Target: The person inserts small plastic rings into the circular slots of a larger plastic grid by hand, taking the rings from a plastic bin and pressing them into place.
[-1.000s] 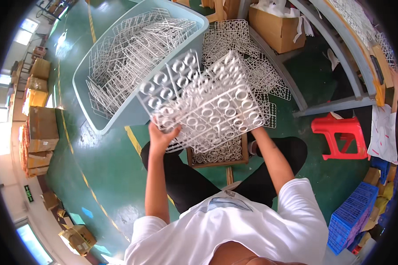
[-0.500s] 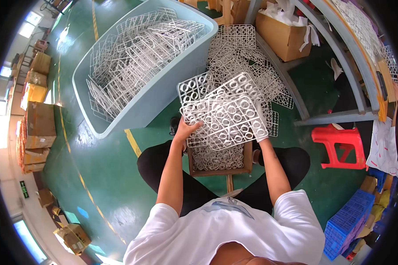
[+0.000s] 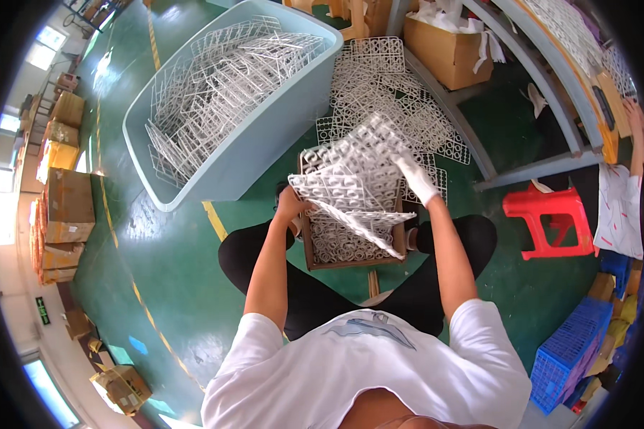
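Observation:
Between my knees stands a brown cardboard box [image 3: 308, 249] with many small white rings [image 3: 336, 239] in it. My left hand [image 3: 290, 204] is closed on the left edge of a white plastic grid sheet [image 3: 336, 190] studded with rings, tilted over the box. Another such sheet edge slants down toward the box's front right. Beyond it, more ringed sheets [image 3: 371, 146] lie at an angle over the far part of the box. My right hand [image 3: 418, 180], in a white glove, reaches to the right side of these sheets; motion blurs its fingers.
A large pale-blue tub [image 3: 265, 136] full of white wire-like grids stands at the far left. Many ringed sheets [image 3: 379, 79] are piled on the floor beyond the box. At right are a grey metal frame [image 3: 544, 170], a red stool [image 3: 547, 218] and a person's arm [image 3: 637, 136].
The held sheet has swung from facing up to a steep tilt, lower over the box. My right hand has moved from its right edge up toward the sheets behind.

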Demonstrator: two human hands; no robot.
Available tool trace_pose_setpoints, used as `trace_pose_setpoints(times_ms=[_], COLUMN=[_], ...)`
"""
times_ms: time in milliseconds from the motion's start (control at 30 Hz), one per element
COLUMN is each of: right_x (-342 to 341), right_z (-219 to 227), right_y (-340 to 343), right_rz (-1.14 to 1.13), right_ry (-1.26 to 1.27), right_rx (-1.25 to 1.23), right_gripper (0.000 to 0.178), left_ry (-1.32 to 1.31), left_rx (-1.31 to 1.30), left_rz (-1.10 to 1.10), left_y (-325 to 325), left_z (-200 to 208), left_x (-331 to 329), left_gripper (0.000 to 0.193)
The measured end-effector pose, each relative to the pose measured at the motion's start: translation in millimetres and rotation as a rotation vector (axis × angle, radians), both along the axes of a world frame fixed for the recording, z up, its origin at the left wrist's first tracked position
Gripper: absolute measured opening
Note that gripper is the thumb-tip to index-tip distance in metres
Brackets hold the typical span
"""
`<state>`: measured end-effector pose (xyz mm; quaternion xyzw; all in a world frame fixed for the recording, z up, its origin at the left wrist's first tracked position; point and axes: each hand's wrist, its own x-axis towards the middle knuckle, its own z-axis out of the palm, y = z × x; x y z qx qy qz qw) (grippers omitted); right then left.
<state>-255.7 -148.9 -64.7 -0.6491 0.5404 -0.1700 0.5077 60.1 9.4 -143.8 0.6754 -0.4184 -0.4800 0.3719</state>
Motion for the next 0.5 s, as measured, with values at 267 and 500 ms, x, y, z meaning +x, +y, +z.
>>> trace_pose_setpoints(times_ms=[267,500], right_x=[26.9,45.7], right_z=[-13.9,12.0], right_y=[-3.2,-23.4], right_rz=[0.403,0.599], right_ry=[0.844,0.937], right_rx=[-0.524,-0.554], right_gripper=[0.07,0.047], left_ry=[-0.477,-0.617], left_rx=[-0.392,-0.381], left_rz=[0.427,-0.133], left_y=[19.2,10.1], left_z=[20.6,86.3], left_x=[-81.8,-84.0], left_gripper=[0.099,0.093])
